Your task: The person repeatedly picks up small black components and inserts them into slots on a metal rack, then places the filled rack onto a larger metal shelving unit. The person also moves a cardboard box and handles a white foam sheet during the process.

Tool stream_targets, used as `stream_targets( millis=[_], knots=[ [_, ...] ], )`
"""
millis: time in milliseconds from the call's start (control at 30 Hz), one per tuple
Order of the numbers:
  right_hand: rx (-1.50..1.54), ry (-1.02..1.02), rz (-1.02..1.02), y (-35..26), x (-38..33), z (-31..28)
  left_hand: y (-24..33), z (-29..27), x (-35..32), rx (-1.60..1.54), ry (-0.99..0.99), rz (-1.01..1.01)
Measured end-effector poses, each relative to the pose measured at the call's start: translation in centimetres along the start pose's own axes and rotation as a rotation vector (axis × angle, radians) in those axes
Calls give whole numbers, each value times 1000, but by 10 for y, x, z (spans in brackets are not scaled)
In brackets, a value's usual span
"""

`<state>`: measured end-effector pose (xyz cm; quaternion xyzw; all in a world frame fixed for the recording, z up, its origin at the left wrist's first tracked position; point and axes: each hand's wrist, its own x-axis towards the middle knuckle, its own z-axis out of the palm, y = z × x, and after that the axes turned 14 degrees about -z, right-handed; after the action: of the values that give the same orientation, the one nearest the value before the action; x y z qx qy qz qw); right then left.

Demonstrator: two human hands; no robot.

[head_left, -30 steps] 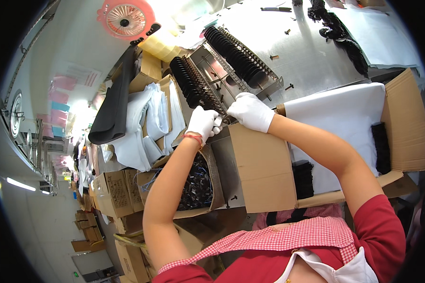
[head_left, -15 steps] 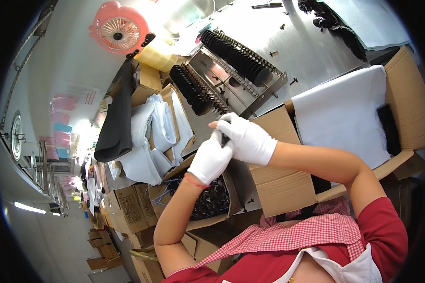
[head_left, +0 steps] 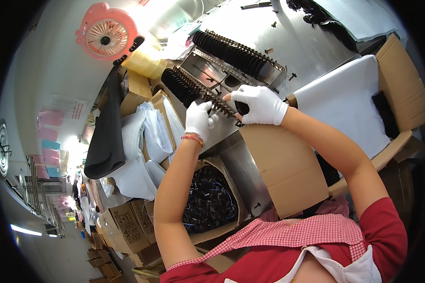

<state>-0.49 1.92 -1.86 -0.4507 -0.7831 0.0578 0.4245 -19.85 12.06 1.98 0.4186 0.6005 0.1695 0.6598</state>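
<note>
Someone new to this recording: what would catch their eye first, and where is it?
Probably the pink fan at the upper left. Next, near the middle, come the white-gloved left hand, at the near end of a row of black discs, and the right hand, holding a dark piece. Below them, an open carton of small black parts stands out.

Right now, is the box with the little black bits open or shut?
Open. Nothing covers the top of the cardboard box, and you can see the black bits inside.
</note>
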Motion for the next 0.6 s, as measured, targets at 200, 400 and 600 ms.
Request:
stream_targets(
  millis=[200,400,600],
  knots=[
    [120,120,117,-11,4,-8,-8,-6,-44,1234,605,636],
    [193,-39,-144,-78,10,-10,-30,10,-111,469,18,314],
    [140,96,-120,-57,12,-21,-5,-19,-89,778,71,455]
  ],
)
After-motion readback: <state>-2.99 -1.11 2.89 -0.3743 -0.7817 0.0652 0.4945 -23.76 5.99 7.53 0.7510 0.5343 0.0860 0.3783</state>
